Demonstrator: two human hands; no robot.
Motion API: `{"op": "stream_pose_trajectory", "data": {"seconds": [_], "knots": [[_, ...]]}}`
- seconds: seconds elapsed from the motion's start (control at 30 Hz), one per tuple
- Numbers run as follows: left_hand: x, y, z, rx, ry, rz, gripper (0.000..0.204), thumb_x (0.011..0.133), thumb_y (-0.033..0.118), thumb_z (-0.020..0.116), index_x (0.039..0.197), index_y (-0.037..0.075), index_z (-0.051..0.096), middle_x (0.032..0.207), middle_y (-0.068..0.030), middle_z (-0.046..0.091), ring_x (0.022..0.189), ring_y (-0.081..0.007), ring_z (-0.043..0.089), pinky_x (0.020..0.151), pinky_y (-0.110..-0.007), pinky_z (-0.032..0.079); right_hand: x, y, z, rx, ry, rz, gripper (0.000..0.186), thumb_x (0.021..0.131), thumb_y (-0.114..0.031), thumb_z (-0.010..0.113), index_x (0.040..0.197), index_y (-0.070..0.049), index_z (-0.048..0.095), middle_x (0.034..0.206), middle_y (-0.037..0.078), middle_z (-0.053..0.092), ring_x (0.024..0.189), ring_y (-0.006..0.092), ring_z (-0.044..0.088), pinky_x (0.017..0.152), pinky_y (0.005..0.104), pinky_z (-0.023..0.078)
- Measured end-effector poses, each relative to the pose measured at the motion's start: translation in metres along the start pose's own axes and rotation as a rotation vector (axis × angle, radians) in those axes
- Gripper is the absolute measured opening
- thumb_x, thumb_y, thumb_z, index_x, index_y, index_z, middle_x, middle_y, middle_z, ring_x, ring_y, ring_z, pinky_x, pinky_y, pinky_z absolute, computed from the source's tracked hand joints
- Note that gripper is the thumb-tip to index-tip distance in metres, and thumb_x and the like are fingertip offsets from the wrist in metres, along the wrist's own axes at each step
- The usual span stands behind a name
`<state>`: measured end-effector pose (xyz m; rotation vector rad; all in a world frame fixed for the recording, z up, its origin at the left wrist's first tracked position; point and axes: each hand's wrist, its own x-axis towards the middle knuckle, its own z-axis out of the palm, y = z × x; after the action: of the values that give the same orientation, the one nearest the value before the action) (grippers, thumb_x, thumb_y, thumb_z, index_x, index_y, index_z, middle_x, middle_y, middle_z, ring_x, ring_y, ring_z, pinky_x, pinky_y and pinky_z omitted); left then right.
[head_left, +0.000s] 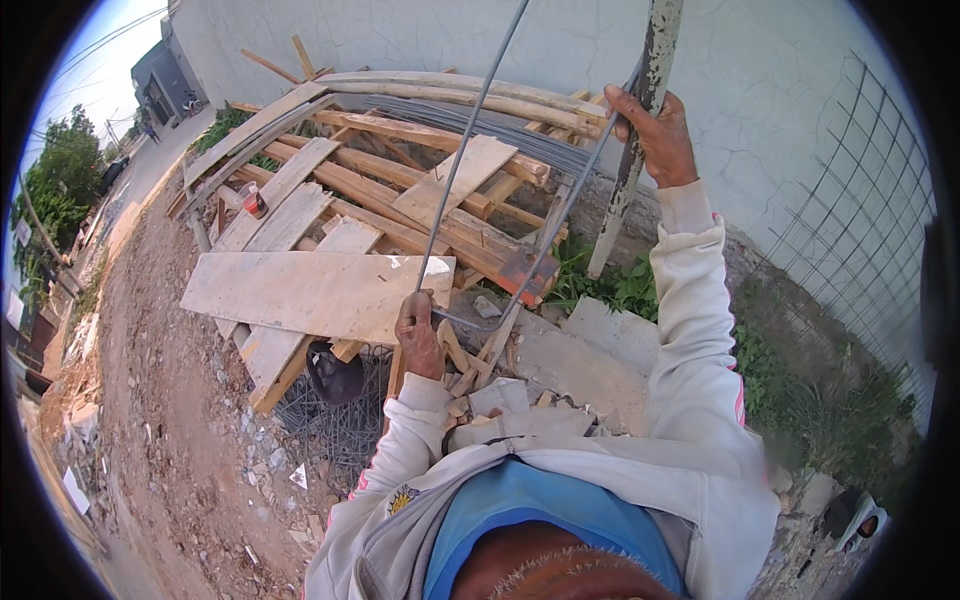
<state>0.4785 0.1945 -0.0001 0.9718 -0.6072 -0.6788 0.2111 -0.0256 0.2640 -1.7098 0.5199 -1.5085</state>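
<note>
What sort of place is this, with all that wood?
It looks like an outdoor building site, maybe beside a street: there's a pile of wooden planks, steel wire mesh by the wall, and a bent steel rod being held.

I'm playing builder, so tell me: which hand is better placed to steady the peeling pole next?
The right hand, I think: it is up at the peeling pole, gripping the bent metal bar there. The left hand is lower and farther away, at the bar's bent end.

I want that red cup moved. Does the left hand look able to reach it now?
Probably not: the left hand grips the bent metal rod, and the red cup sits farther off, beyond the wide board.
</note>
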Motion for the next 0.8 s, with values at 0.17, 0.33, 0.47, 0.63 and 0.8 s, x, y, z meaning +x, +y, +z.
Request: {"op": "stream_pose_trajectory", "data": {"seconds": [0.17, 0.33, 0.47, 0.63, 0.8], "knots": [[-0.012, 0.035, -0.002, -0.335, 0.105, -0.084, 0.027, 0.102, 0.035, 0.060, 0.105, 0.008, 0.056, 0.074, 0.0020, 0.047, 0.065, -0.0092, 0.049, 0.062, -0.026, 0.045, -0.068, 0.004, 0.005, -0.042, 0.146, 0.090, 0.028, 0.088, -0.028, 0.080, 0.084, -0.005, 0.064, 0.067, 0.000, 0.060, 0.053, 0.0063, 0.052, 0.047, 0.0228, 0.040], [0.020, 0.107, -0.054, -0.223, 0.067, 0.154, 0.027, 0.105, 0.034, 0.054, 0.106, 0.007, 0.053, 0.069, 0.0053, 0.035, 0.055, -0.0036, 0.033, 0.047, -0.020, 0.032, -0.140, 0.006, 0.020, -0.160, 0.190, 0.181, 0.031, 0.089, -0.032, 0.077, 0.082, -0.006, 0.062, 0.066, 0.000, 0.060, 0.053, 0.0071, 0.053, 0.048, 0.0249, 0.041], [0.038, 0.181, -0.092, -0.063, -0.068, 0.309, 0.031, 0.104, 0.033, 0.055, 0.103, 0.002, 0.058, 0.068, 0.0062, 0.035, 0.053, -0.0015, 0.030, 0.045, -0.018, 0.026, -0.203, -0.003, 0.038, -0.409, 0.295, 0.282, 0.031, 0.090, -0.031, 0.077, 0.083, -0.005, 0.062, 0.067, 0.000, 0.059, 0.055, 0.0076, 0.054, 0.051, 0.0253, 0.042], [0.054, 0.246, -0.110, 0.186, -0.254, 0.299, 0.030, 0.102, 0.031, 0.060, 0.101, 0.001, 0.063, 0.065, 0.0090, 0.035, 0.052, -0.0002, 0.027, 0.045, -0.019, 0.021, -0.244, -0.010, 0.030, -0.783, 0.423, 0.074, 0.034, 0.088, -0.032, 0.078, 0.096, -0.002, 0.065, 0.085, 0.007, 0.064, 0.072, 0.0175, 0.060, 0.068, 0.0322, 0.048], [0.069, 0.265, -0.093, 0.435, -0.404, 0.314, 0.030, 0.100, 0.030, 0.064, 0.098, 0.001, 0.069, 0.066, 0.0092, 0.045, 0.053, 0.0003, 0.029, 0.047, -0.019, 0.020, -0.270, -0.012, 0.016, -0.947, 0.312, 0.040, 0.042, 0.084, -0.031, 0.081, 0.112, -0.002, 0.067, 0.108, 0.014, 0.064, 0.098, 0.0280, 0.063, 0.085, 0.0367, 0.050]]}}
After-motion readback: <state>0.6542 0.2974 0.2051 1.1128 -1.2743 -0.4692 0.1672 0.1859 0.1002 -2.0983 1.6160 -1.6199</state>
